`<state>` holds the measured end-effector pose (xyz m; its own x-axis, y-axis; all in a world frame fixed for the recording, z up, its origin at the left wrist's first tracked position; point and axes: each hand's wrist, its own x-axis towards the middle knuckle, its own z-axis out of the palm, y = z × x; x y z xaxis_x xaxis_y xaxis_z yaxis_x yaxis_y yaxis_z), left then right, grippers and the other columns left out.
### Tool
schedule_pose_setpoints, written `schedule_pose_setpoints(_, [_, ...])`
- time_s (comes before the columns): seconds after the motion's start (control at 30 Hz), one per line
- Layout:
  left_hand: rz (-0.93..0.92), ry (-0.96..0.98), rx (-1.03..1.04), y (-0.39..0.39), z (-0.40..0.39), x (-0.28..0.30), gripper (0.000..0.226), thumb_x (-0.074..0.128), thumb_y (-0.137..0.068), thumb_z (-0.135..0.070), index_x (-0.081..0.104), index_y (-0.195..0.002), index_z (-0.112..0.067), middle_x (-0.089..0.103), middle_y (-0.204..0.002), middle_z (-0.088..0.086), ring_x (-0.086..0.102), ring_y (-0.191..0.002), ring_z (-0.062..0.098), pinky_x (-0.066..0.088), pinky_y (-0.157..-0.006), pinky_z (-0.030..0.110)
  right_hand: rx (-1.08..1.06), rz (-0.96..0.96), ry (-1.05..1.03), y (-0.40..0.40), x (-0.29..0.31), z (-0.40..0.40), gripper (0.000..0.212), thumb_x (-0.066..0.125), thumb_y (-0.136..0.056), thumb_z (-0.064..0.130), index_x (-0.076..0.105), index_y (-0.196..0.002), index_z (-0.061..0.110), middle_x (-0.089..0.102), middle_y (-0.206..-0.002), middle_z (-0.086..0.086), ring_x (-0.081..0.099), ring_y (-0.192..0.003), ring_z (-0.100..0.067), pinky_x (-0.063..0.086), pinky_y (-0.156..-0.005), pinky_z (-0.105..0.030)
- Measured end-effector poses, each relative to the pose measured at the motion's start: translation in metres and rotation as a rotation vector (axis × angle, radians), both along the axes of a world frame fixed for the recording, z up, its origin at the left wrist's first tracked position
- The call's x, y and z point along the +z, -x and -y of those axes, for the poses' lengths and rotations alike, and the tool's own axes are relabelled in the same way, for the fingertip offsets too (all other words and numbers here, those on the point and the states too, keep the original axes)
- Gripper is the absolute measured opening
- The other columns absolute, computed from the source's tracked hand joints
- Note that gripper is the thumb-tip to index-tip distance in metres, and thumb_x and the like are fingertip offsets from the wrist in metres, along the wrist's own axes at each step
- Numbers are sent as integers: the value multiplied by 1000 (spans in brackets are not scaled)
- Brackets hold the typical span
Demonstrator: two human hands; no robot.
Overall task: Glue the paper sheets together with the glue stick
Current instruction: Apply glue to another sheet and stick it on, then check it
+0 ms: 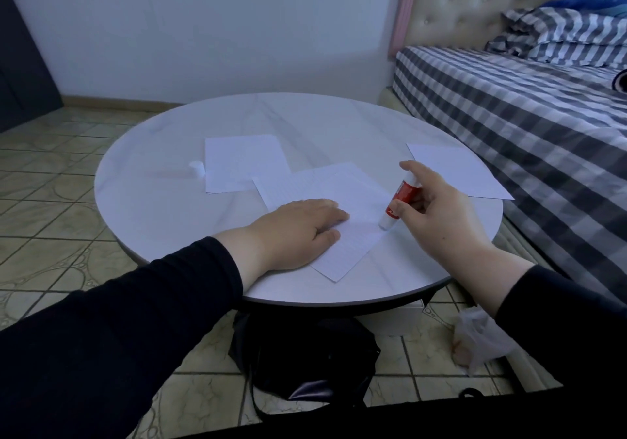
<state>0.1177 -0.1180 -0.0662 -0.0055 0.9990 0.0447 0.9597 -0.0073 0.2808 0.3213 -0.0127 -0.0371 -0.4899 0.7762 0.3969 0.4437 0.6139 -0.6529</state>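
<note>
My left hand [298,231] lies flat, palm down, on a white paper sheet [349,235] near the front of the round table [169,174]. That sheet overlaps a second sheet [305,184] just behind it. My right hand [437,207] grips a red and white glue stick [398,202], tilted, with its lower white end touching the right edge of the front sheet. The glue stick's white cap [196,168] stands at the left of the table. Another sheet [242,162] lies behind the cap's right side, and one more sheet [458,170] lies at the table's right edge.
A bed [526,116] with a grey and white striped cover stands close against the table's right side. A black bag [305,357] sits on the tiled floor under the table's front edge, and a white plastic bag [481,340] lies to its right.
</note>
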Motion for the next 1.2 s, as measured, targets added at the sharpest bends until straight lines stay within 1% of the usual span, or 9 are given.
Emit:
schedule_pose_setpoints(0.13, [10, -40, 5, -2, 1, -1, 45, 36, -102, -38, 37, -147, -31, 29, -155, -9, 20, -144, 8, 14, -117, 25, 74, -43, 24, 4, -3, 12, 57, 69, -86, 20, 46, -134, 41, 64, -82, 12, 61, -78, 1, 44, -74, -8])
schedule_pose_setpoints(0.27, [-12, 56, -25, 2, 0, -1, 48, 30, -104, -37, 25, -151, -34, 14, -161, -10, 6, -148, 7, 5, -121, 32, 76, 27, 3, 5, -4, 18, 55, 67, -87, 23, 45, -133, 41, 64, -82, 11, 60, -77, -2, 46, -75, -15])
schedule_pose_setpoints(0.43, [-93, 107, -73, 9, 3, -2, 50, 22, -105, -40, 12, -154, -37, 3, -162, -12, -3, -149, 6, 0, -122, 38, 21, 12, -8, 0, 1, 19, 55, 66, -87, 22, 45, -135, 40, 63, -81, 14, 59, -77, 3, 40, -70, -6])
schedule_pose_setpoints(0.53, [-80, 71, -60, 7, 4, -5, 50, 23, -104, -41, 15, -153, -38, 6, -162, -11, 0, -149, 7, 1, -121, 37, 80, -33, 7, 7, -1, 30, 57, 68, -86, 22, 45, -135, 42, 65, -80, 13, 60, -76, 2, 43, -71, -7])
schedule_pose_setpoints(0.7, [-34, 8, -7, 6, 7, -4, 47, 31, -102, -44, 28, -149, -41, 22, -158, -7, 18, -145, 13, 13, -119, 36, 104, 39, -37, 7, -5, 40, 55, 68, -86, 23, 46, -133, 40, 64, -80, 13, 61, -76, 0, 44, -72, -7])
schedule_pose_setpoints(0.83, [-25, -7, 3, 6, 8, -2, 45, 33, -102, -43, 34, -147, -39, 31, -147, -8, 32, -134, 12, 22, -113, 31, 75, 29, -15, 3, 0, 39, 56, 68, -86, 21, 47, -134, 39, 63, -77, 13, 60, -73, 1, 45, -73, -13])
schedule_pose_setpoints(0.93, [-15, -3, 6, 5, 8, -2, 45, 34, -102, -41, 34, -147, -39, 32, -143, -7, 35, -129, 13, 25, -111, 33, 129, -39, 35, 7, -1, 49, 57, 69, -84, 20, 47, -133, 41, 65, -77, 11, 62, -74, -2, 47, -76, -16])
schedule_pose_setpoints(1.07, [-39, 38, 0, 7, 8, -3, 46, 30, -102, -40, 28, -149, -40, 27, -151, -5, 31, -137, 19, 22, -115, 37, 185, -12, 18, 9, -5, 62, 54, 68, -85, 15, 50, -131, 37, 60, -68, 17, 58, -64, 1, 40, -67, -5])
schedule_pose_setpoints(1.2, [-50, 64, -19, 9, 11, 0, 48, 28, -104, -37, 24, -151, -33, 22, -157, -5, 22, -143, 16, 10, -120, 37, 146, 13, 20, 4, -2, 57, 53, 69, -85, 18, 50, -130, 38, 63, -77, 12, 60, -71, -2, 45, -70, -9])
